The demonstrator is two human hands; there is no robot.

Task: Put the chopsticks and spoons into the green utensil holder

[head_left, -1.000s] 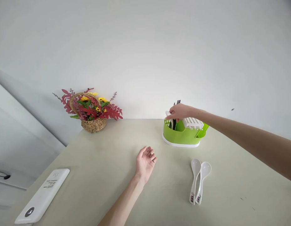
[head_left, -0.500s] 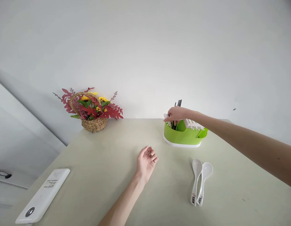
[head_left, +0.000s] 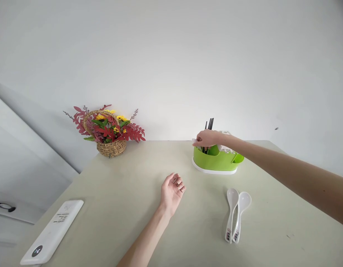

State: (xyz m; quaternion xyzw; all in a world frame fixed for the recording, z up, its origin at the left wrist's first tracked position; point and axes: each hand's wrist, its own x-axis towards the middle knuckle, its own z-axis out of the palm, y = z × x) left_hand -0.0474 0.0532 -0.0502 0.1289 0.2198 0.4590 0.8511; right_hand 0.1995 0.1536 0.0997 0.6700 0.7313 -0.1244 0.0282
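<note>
At the left end of the green utensil holder (head_left: 213, 162), my right hand (head_left: 206, 138) is closed on a white spoon (head_left: 194, 141). Only the spoon's pale upper end shows past my fingers; the rest is hidden by the hand and the holder. Black chopsticks (head_left: 211, 123) stand upright in the holder just behind that hand. My left hand (head_left: 172, 193) lies palm up on the table, its fingers loosely curled and holding nothing. Two white spoons (head_left: 232, 200) lie side by side in front of the holder, handles toward me.
A wicker basket (head_left: 111, 148) of red and yellow artificial flowers stands at the back left by the wall. A long white device (head_left: 53, 233) with a round dark spot lies at the table's left edge. A white cabinet (head_left: 18, 155) is beyond that edge.
My right hand has sunk slightly at the holder, with the white spoon's end now lower. My left hand and the two spoons on the table stay in place.
</note>
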